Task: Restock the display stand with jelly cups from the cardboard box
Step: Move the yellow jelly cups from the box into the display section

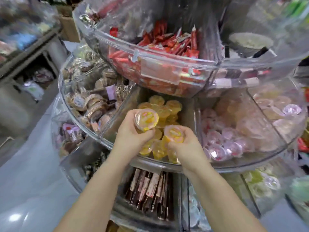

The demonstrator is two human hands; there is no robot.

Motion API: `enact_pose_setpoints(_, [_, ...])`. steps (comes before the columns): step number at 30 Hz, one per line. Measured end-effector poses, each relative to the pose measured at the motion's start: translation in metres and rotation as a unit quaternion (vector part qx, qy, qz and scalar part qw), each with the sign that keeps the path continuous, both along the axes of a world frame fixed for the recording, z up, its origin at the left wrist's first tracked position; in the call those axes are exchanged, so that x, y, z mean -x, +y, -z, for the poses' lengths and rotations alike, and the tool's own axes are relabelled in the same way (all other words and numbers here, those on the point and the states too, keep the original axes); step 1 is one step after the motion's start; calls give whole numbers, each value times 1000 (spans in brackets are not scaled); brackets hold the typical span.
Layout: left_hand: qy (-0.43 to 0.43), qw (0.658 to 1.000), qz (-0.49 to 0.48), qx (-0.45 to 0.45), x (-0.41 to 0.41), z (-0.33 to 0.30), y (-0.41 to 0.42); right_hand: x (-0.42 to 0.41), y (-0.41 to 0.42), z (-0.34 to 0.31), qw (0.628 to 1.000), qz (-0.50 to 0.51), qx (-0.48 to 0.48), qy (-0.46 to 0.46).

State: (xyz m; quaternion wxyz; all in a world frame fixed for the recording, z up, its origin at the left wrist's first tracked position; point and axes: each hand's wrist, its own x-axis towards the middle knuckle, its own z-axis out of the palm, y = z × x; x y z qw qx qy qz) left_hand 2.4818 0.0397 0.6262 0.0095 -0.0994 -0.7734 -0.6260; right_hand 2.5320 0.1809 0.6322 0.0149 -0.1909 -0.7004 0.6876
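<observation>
over the middle tier of a round clear acrylic display stand (107,144), both bare hands work in the wedge compartment that holds yellow jelly cups. left hand (133,131) grips one yellow jelly cup with a pink-rimmed foil lid (146,119), fingers wrapped round its body, lid tilted up toward the camera. right hand (184,144) grips a second yellow jelly cup, pink-and-yellow lid (173,133), thumb and fingers pinching its side, cup leaning left. the two held cups sit near each other, not clearly touching. below and behind them, a loose pile of yellow jelly cups (160,106) fills the same wedge, some upright, some on their sides, with a few at the front wall under the right wrist. clear divider walls separate this wedge from its neighbours. right neighbour wedge: pale pink jelly cups (224,144) heaped up. left neighbour wedge: brown wrapped round snacks (93,97). upper tier directly above: red sachet packets (167,44) in a clear bin with a blurred label holder on its front. lower tier under the forearms: dark brown flat packets standing on edge (148,186). cardboard box is hard to make out; a brown carton shape shows at top left behind the stand, too blurred to say more. grey floor at lower left.
</observation>
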Motion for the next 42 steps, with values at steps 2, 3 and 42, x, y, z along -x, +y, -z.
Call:
enact_pose_setpoints(2, [-18,997,9,77,17,5,-3,12,-1,10,1000,13,7,-26])
enact_pose_setpoints(3, [-18,992,22,120,26,7,-6,19,-2,14,999,21,7,-37])
enact_pose_setpoints(42, [-59,965,163,195,68,21,-32,47,-4,33,976,86,127,-156])
